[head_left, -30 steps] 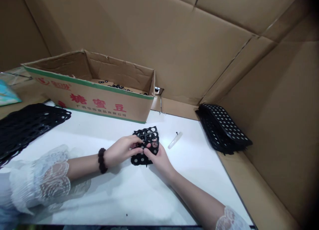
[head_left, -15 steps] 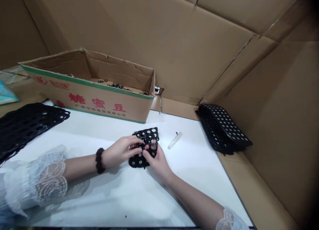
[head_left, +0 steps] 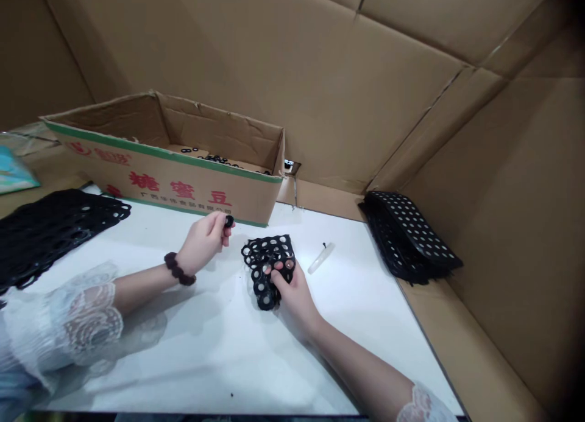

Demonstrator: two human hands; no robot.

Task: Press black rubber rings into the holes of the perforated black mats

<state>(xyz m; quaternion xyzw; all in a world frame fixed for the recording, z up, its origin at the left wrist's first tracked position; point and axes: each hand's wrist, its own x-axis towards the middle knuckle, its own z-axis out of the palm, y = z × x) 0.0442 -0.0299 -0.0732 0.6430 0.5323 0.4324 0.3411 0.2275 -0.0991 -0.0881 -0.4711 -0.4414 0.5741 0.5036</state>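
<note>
My right hand point(head_left: 295, 291) grips a piece of black perforated sheet point(head_left: 269, 248), rows of round holes across it, just above the white table point(head_left: 205, 355). Its thumb presses on the front face. My left hand point(head_left: 205, 239) is closed, pinching a small black ring point(head_left: 229, 221) between its fingertips. That hand is raised left of the sheet, in front of the cardboard box point(head_left: 183, 193). Several loose black rings point(head_left: 217, 159) lie inside the box.
A stack of black perforated sheets point(head_left: 411, 227) stands at the right against the cardboard wall point(head_left: 516, 196). More black perforated sheet point(head_left: 55, 227) lies at the left. A whitish translucent strip point(head_left: 321, 259) rests right of my right hand. A colourful packet point(head_left: 16, 172) sits far left.
My left hand has moved from the sheet up and to the left, carrying a small black ring away. The right hand keeps hold of the sheet, whose lower left part has narrowed.
</note>
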